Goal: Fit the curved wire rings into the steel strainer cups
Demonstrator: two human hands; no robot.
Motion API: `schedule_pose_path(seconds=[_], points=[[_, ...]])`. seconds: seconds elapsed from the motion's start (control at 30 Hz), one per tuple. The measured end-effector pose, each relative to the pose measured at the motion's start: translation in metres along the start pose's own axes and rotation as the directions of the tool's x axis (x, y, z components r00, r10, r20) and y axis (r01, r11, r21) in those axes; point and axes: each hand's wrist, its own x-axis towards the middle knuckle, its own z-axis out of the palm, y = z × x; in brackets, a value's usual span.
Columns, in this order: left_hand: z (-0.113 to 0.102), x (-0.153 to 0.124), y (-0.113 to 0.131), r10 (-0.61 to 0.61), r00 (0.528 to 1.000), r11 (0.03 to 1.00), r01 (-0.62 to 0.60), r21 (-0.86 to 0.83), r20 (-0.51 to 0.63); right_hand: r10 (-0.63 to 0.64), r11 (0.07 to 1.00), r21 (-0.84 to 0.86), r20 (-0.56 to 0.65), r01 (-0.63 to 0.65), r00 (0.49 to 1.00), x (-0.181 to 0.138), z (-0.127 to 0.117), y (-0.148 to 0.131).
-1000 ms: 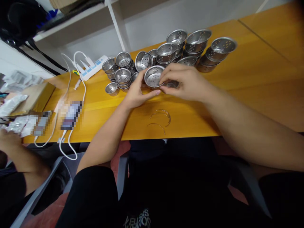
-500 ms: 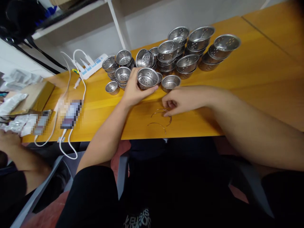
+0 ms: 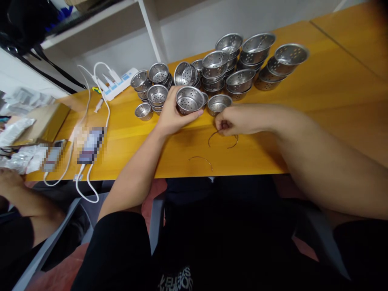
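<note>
My left hand point(image 3: 172, 114) is closed round the side of a perforated metal cup point(image 3: 190, 100), its mouth tilted toward me. Pinched in the fingers of my right hand point(image 3: 232, 120) is a thin curved wire point(image 3: 209, 139), whose ends hang below the fingertips. A similar bent wire point(image 3: 201, 157) lies on the table nearer its front edge. Just behind my right hand stands another small perforated cup point(image 3: 218, 103), partly covered by the fingers.
Several stacks of perforated metal cups point(image 3: 239, 81) stand along the back of the wooden table point(image 3: 178, 157). To the left are a power strip point(image 3: 121, 84), white cables and a blurred phone point(image 3: 91, 145). Another person's arm point(image 3: 27, 198) rests at the far left.
My right hand has closed on the curved wire and lifted it, moving slightly right and back toward the cups. My left hand keeps its hold on the cup, almost still.
</note>
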Motion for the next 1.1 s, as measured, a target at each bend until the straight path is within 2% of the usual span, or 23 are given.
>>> schedule_pose_path(seconds=[0.27, 0.43, 0.5, 0.6, 0.67, 0.73, 0.83, 0.9, 1.0, 1.1], points=[[-0.003, 0.002, 0.001, 0.004, 0.999, 1.000, -0.004, 0.021, -0.036, 0.123, 0.952, -0.284, 0.006, -0.116, 0.992, -0.001, 0.006, -0.030], [-0.009, 0.010, 0.002, -0.011, 0.994, 0.998, 0.018, 0.059, -0.111, 0.080, 0.950, -0.302, -0.013, -0.081, 0.997, 0.000, 0.007, -0.031], [-0.010, 0.012, 0.001, -0.010, 0.991, 0.998, 0.018, 0.055, -0.130, 0.012, 0.973, -0.230, -0.051, -0.023, 0.999, 0.002, 0.006, -0.024], [-0.011, 0.014, 0.003, -0.030, 0.984, 0.998, 0.038, 0.045, -0.175, -0.146, 0.989, -0.030, -0.158, 0.143, 0.977, 0.004, 0.006, -0.010], [-0.012, 0.016, 0.007, -0.060, 0.978, 0.997, 0.070, 0.044, -0.202, -0.238, 0.953, 0.130, -0.233, 0.273, 0.943, 0.005, 0.006, -0.003], [-0.012, 0.017, 0.011, -0.084, 0.972, 0.995, 0.092, 0.027, -0.219, -0.271, 0.879, 0.301, -0.324, 0.370, 0.906, 0.004, 0.008, -0.002], [-0.010, 0.018, 0.012, -0.095, 0.972, 0.995, 0.095, -0.006, -0.213, -0.212, 0.732, 0.512, -0.455, 0.448, 0.865, 0.002, 0.010, -0.009], [-0.006, 0.017, 0.008, -0.078, 0.980, 0.997, 0.078, -0.008, -0.184, -0.148, 0.665, 0.574, -0.524, 0.477, 0.838, 0.001, 0.009, -0.016], [-0.002, 0.016, 0.003, -0.049, 0.987, 0.999, 0.047, -0.016, -0.156, -0.054, 0.692, 0.552, -0.603, 0.465, 0.796, 0.000, 0.006, -0.022], [-0.002, 0.015, 0.008, -0.067, 0.992, 0.998, 0.067, -0.004, -0.109, 0.059, 0.761, 0.533, -0.624, 0.369, 0.779, -0.001, 0.002, -0.022]])
